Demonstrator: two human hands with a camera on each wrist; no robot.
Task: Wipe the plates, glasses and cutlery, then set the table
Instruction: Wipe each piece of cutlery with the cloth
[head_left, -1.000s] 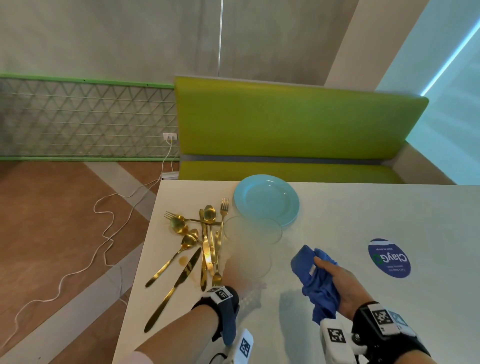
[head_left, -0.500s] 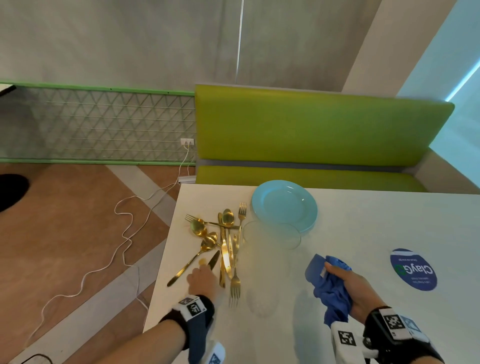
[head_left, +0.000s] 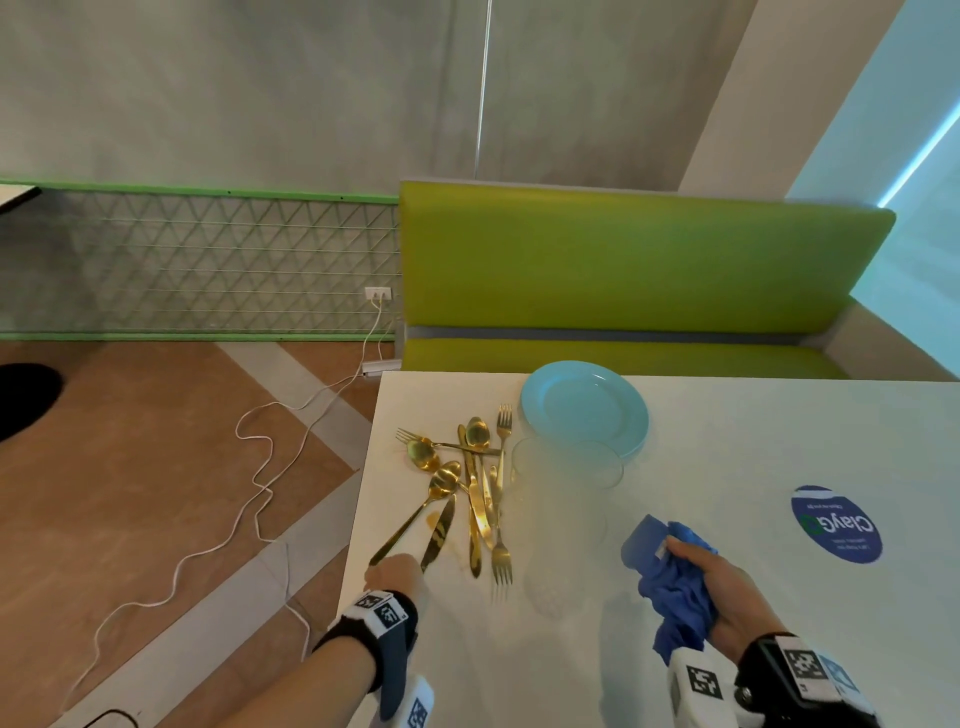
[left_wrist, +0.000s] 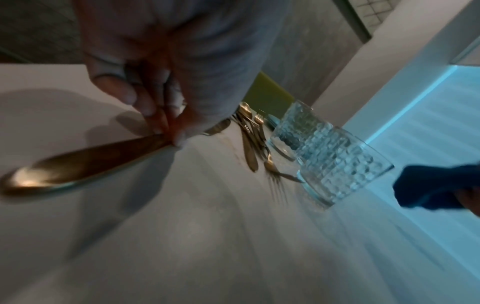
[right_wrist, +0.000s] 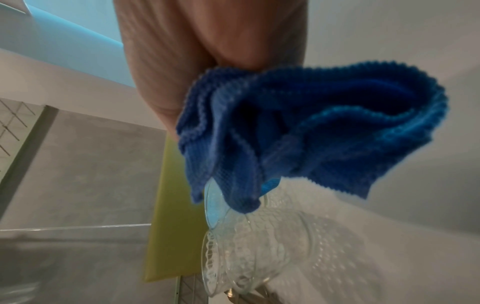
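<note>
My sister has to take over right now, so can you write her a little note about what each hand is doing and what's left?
Left hand: pinching a gold knife by its handle at the table's near left edge.
Right hand: gripping the blue cloth.
Other gold cutlery lies piled; two glasses beside it; blue plate behind.
Done: can't tell what's wiped; nothing laid out.
Left: wipe the knife and the rest, then set the table.

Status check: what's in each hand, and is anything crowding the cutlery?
Left hand pinching a gold knife by its handle, at the table edge. Right hand gripping the blue cloth. Two glasses stand close beside the cutlery pile.
</note>
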